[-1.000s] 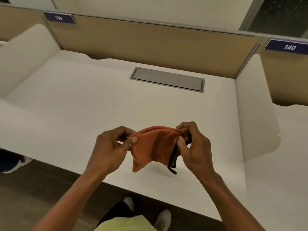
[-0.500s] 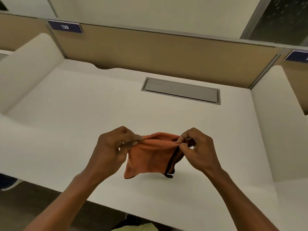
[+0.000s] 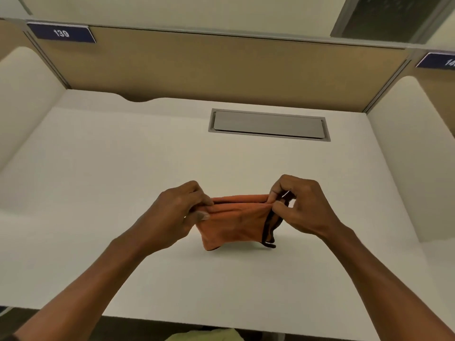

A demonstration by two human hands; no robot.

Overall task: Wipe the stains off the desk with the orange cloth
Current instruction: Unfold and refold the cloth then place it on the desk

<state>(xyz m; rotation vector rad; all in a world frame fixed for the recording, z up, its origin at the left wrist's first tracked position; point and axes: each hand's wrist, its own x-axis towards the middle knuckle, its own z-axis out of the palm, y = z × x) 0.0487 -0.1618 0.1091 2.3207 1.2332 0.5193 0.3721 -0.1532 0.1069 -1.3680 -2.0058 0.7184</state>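
While both hands (image 3: 172, 217) (image 3: 305, 207) pinch it, the orange cloth (image 3: 234, 222) hangs over the desk (image 3: 123, 168).

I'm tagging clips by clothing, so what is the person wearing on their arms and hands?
Nothing shows on either: the left hand and right hand are bare, with no gloves, rings or watch visible, and both forearms are uncovered up to the frame edge, with no sleeves in view. Fingernails look short and unpainted.

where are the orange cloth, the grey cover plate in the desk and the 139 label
orange cloth (image 3: 231, 222): head view, middle of the hanging front face.
grey cover plate (image 3: 268, 124): head view, centre of the flat lid.
139 label (image 3: 61, 33): head view, on the white digits.
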